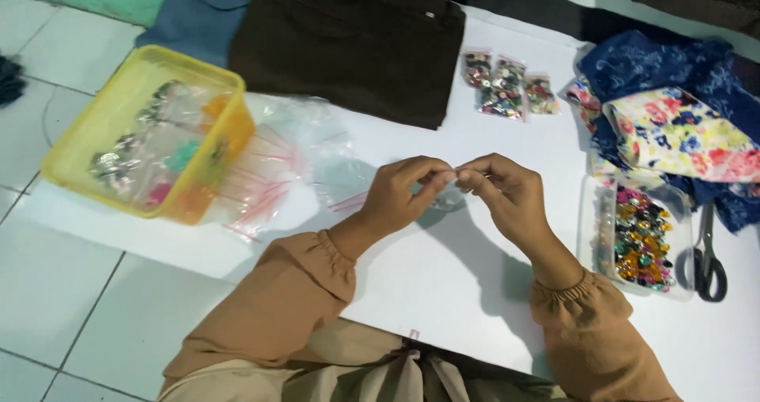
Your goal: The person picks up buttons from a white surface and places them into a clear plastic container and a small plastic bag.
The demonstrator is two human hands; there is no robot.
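Small clear bag [448, 197], held level, both hands' grip

Both arms wear long sleeves of a plain tan-brown cloth, loose and softly creased along the forearm. Each sleeve ends in a gathered, elasticated cuff that puckers into small folds at the wrist, leaving the left hand [404, 192] and right hand [507, 196] bare, with no rings or watch showing. Lower down, lighter beige cloth lies in folds.

Two hands meet over the white bench [443, 291].
The left hand [400, 196] and right hand [507, 192] pinch a small clear bag [447, 200] together.
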